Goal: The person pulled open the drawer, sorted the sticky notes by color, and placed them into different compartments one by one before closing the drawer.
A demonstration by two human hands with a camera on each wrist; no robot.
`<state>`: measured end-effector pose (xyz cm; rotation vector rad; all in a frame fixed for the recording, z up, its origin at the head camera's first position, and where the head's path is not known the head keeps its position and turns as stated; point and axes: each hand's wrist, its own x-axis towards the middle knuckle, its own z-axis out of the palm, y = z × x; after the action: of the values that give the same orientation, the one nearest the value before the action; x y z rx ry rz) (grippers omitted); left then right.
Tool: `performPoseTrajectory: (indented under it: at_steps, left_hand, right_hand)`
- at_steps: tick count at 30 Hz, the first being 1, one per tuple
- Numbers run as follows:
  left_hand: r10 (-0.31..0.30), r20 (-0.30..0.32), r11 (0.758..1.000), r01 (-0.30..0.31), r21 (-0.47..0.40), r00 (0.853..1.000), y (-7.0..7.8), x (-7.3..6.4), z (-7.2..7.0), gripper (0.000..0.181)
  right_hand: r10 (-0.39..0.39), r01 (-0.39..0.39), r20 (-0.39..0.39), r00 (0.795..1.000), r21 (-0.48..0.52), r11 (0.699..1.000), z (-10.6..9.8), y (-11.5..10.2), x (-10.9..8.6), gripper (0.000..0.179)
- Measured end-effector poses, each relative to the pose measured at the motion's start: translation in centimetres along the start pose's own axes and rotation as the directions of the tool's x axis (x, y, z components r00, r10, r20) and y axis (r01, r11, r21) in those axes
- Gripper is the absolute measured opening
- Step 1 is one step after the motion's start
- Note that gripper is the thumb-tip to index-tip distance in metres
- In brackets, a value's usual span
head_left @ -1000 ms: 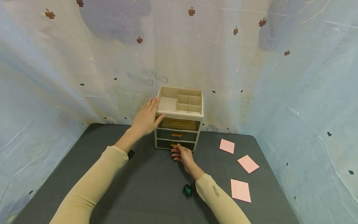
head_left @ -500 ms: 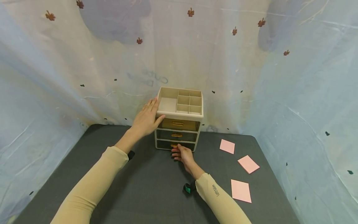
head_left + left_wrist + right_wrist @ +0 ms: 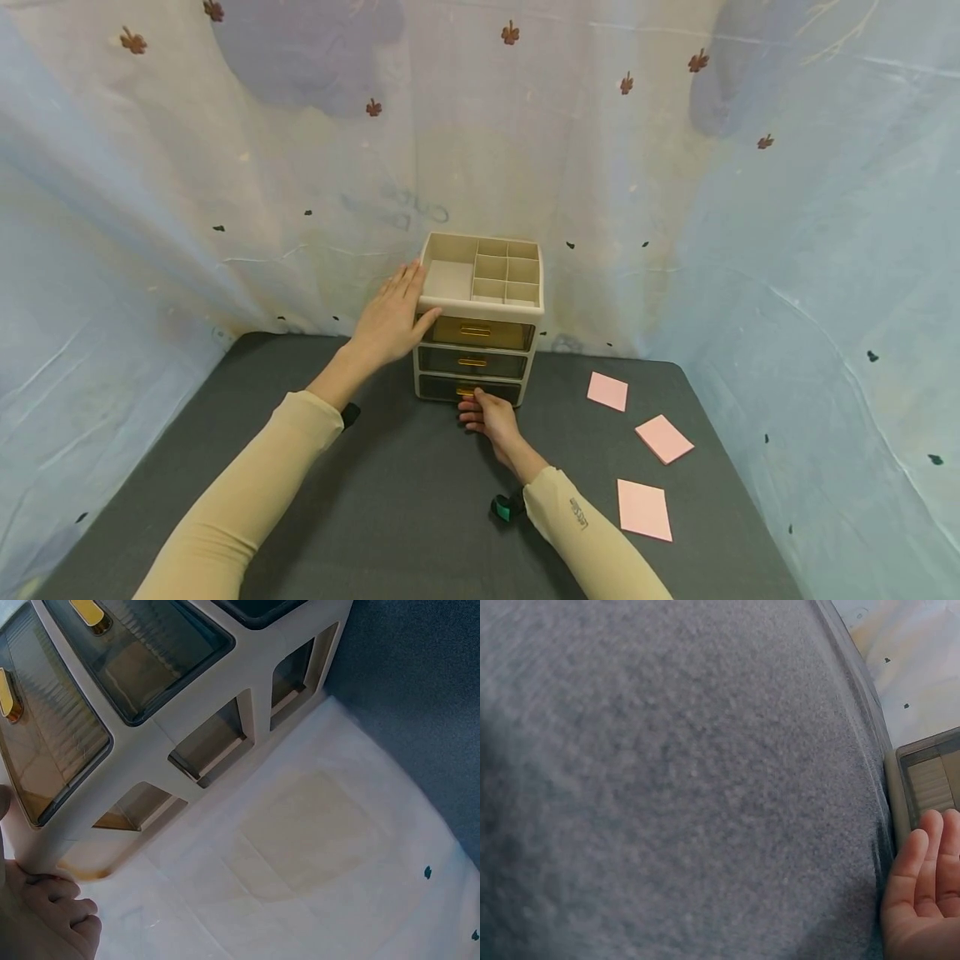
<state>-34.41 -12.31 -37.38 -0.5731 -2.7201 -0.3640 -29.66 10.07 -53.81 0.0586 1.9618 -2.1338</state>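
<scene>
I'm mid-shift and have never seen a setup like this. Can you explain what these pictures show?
There's no machine here, just a person's two bare hands. The wide picture comes from a camera on the head, looking forward and down; the two smaller ones come from cameras on each wrist.

On the dark-covered table stands a cream desk organizer with three closed drawers and a divided top tray. To its right lie three pink sticky-note pads. A patterned sheet hangs behind.

The left hand rests against the organizer's left side. The right hand is at the bottom drawer's gold handle; whether it truly grips it is hard to tell.
</scene>
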Motion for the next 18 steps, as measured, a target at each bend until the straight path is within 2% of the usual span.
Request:
performPoseTrajectory:
  at_steps: [18]
  left_hand:
    - [0.01,-0.01,1.0,-0.01,-0.023,1.0,0.0,-0.1,0.1,0.082]
  right_hand:
    - [-0.004,0.004,0.025,1.0,0.033,0.999,0.0,0.7,-1.1,0.05]
